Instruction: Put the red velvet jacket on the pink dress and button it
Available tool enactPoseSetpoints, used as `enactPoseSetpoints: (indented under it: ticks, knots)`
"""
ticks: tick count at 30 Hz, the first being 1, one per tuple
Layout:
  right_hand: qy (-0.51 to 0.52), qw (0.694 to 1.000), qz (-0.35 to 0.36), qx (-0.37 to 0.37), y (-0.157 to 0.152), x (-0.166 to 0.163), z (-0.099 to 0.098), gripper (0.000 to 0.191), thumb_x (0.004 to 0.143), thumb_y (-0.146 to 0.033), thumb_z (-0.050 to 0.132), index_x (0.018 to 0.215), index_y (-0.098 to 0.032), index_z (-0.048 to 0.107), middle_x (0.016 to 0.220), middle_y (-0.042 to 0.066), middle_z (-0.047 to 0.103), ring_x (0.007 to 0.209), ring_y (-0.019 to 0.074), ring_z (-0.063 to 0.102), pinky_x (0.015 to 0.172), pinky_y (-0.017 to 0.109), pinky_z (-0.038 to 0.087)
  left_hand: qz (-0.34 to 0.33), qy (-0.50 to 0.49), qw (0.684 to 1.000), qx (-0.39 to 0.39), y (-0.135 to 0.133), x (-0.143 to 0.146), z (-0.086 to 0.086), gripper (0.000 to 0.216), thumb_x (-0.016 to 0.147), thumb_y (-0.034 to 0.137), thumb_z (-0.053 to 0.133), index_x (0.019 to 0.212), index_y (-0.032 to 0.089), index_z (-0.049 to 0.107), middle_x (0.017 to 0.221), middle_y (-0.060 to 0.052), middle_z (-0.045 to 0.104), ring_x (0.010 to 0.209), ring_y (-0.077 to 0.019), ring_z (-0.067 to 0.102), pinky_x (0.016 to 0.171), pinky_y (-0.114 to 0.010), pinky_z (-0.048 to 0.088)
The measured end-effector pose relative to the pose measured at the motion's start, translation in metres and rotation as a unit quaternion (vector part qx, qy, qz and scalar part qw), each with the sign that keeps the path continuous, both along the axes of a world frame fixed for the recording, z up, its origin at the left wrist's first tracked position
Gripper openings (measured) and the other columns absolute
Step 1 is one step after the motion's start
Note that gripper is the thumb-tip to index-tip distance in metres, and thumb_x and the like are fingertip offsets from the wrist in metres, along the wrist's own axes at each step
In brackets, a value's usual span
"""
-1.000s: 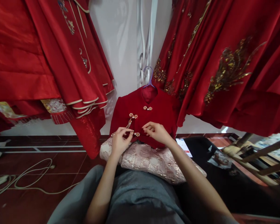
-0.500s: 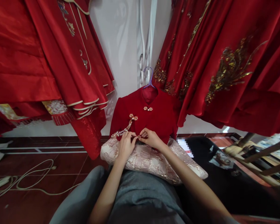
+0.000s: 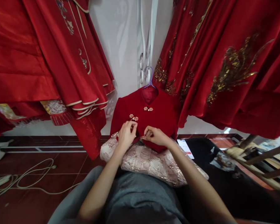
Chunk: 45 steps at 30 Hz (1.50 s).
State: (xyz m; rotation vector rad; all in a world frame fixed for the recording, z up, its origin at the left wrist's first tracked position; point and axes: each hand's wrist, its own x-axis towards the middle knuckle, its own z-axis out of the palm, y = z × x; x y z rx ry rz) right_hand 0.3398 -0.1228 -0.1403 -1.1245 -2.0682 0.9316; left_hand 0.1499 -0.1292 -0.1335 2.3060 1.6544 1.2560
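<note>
A red jacket (image 3: 126, 109) hangs on a purple hanger (image 3: 150, 80) in front of me. Beaded flower fasteners (image 3: 148, 109) decorate its collar and its left chest. My right hand (image 3: 155, 136) pinches a small beaded flower button (image 3: 143, 137) at the jacket's lower front. Beside it, my left hand (image 3: 126, 134) is closed with thumb and fingers together, over the jacket's front left. Whatever its fingertips hold is hidden or too small to name. Under both hands, a pale pink and gold brocade cushion or cloth (image 3: 149, 163) lies across my lap.
Red garments (image 3: 60, 62) hang on the left, and a sequinned red dress (image 3: 214, 62) on the right. A phone (image 3: 185, 148) and a plastic bag (image 3: 222, 161) lie on a black surface (image 3: 200, 174). White cable (image 3: 35, 174) coils over the tiled floor.
My hands have parted: the left moved up and left, the right moved to the right with the beaded flower button. The jacket's lower front has shifted rightward.
</note>
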Motion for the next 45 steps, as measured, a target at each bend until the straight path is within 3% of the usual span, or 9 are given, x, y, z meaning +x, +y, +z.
enactPoseSetpoints:
  ticks: [4, 9, 14, 22, 29, 32, 37, 41, 45]
  knots:
    - [-0.019, 0.999, 0.043, -0.002, -0.003, 0.019, 0.016, 0.013, 0.076, -0.015, 0.060, 0.085, -0.020, 0.052, 0.072, -0.001, 0.065, 0.068, 0.0134, 0.063, 0.068, 0.026, 0.048, 0.001, 0.170, 0.985, 0.036, 0.034, -0.016, 0.032, 0.031, 0.094, 0.024, 0.041, 0.119, 0.018, 0.058, 0.108, -0.012, 0.053, 0.100, -0.0256, 0.051, 0.081, -0.038, 0.048]
    - [-0.021, 0.998, 0.053, 0.011, -0.005, 0.023, 0.022, 0.012, 0.077, -0.015, 0.060, 0.086, -0.020, 0.054, 0.075, 0.000, 0.066, 0.070, 0.0133, 0.063, 0.070, 0.027, 0.049, -0.105, 0.285, 0.950, 0.068, 0.062, -0.034, 0.044, 0.023, 0.091, 0.030, 0.051, 0.106, 0.020, 0.065, 0.103, -0.010, 0.051, 0.098, -0.0247, 0.046, 0.084, -0.038, 0.045]
    - [-0.027, 0.998, 0.059, 0.011, -0.003, 0.023, 0.023, 0.012, 0.077, -0.016, 0.062, 0.086, -0.020, 0.055, 0.075, 0.000, 0.066, 0.070, 0.0132, 0.063, 0.069, 0.026, 0.049, -0.192, 0.266, 0.943, 0.059, 0.075, -0.039, 0.052, 0.021, 0.089, 0.034, 0.054, 0.095, 0.020, 0.069, 0.103, -0.008, 0.052, 0.097, -0.0218, 0.046, 0.091, -0.038, 0.042]
    - [-0.023, 0.998, 0.052, 0.026, -0.007, 0.030, 0.029, 0.010, 0.079, -0.016, 0.061, 0.086, -0.020, 0.056, 0.075, 0.000, 0.067, 0.071, 0.0133, 0.064, 0.070, 0.026, 0.048, -0.206, 0.316, 0.926, 0.008, 0.080, -0.032, 0.073, 0.019, 0.085, 0.038, 0.060, 0.086, 0.020, 0.067, 0.099, -0.006, 0.060, 0.096, -0.0221, 0.050, 0.085, -0.036, 0.038]
    - [-0.015, 0.997, 0.067, 0.045, -0.015, 0.018, 0.027, 0.009, 0.079, -0.014, 0.059, 0.086, -0.019, 0.056, 0.075, 0.000, 0.066, 0.070, 0.0127, 0.062, 0.069, 0.025, 0.048, -0.236, 0.345, 0.907, 0.052, 0.083, -0.030, 0.078, 0.013, 0.089, 0.028, 0.052, 0.082, 0.020, 0.060, 0.074, 0.002, 0.064, 0.080, -0.0159, 0.059, 0.109, -0.046, 0.019]
    - [-0.018, 0.997, 0.070, 0.035, -0.017, 0.016, 0.026, 0.009, 0.079, -0.016, 0.061, 0.086, -0.019, 0.057, 0.074, 0.000, 0.066, 0.069, 0.0131, 0.062, 0.067, 0.025, 0.048, -0.227, 0.309, 0.920, 0.074, 0.084, -0.016, 0.081, 0.017, 0.092, 0.030, 0.047, 0.092, 0.021, 0.061, 0.078, 0.001, 0.064, 0.081, -0.0158, 0.058, 0.109, -0.045, 0.020]
    - [-0.039, 0.996, 0.081, -0.021, -0.024, 0.024, 0.032, 0.010, 0.078, -0.016, 0.062, 0.085, -0.020, 0.056, 0.074, 0.001, 0.068, 0.071, 0.0145, 0.065, 0.067, 0.025, 0.048, -0.164, 0.271, 0.944, 0.094, 0.092, 0.026, 0.081, 0.035, 0.092, 0.044, 0.044, 0.113, 0.022, 0.062, 0.109, -0.010, 0.057, 0.104, -0.0255, 0.049, 0.094, -0.045, 0.036]
    - [-0.068, 0.994, 0.077, -0.040, -0.027, 0.037, 0.038, 0.014, 0.074, -0.016, 0.066, 0.083, -0.020, 0.057, 0.071, -0.001, 0.068, 0.068, 0.0139, 0.064, 0.065, 0.025, 0.047, -0.127, 0.320, 0.936, 0.079, 0.105, 0.049, 0.075, 0.026, 0.089, 0.033, 0.051, 0.097, 0.018, 0.070, 0.108, -0.013, 0.057, 0.108, -0.0301, 0.045, 0.098, -0.053, 0.029]
    - [-0.086, 0.990, 0.094, -0.058, -0.028, 0.043, 0.041, 0.014, 0.073, -0.018, 0.068, 0.082, -0.020, 0.058, 0.072, -0.001, 0.068, 0.068, 0.0140, 0.064, 0.067, 0.026, 0.047, -0.167, 0.318, 0.929, 0.089, 0.112, 0.052, 0.076, 0.016, 0.085, 0.023, 0.055, 0.083, 0.018, 0.071, 0.103, -0.010, 0.062, 0.105, -0.0275, 0.047, 0.102, -0.057, 0.022]
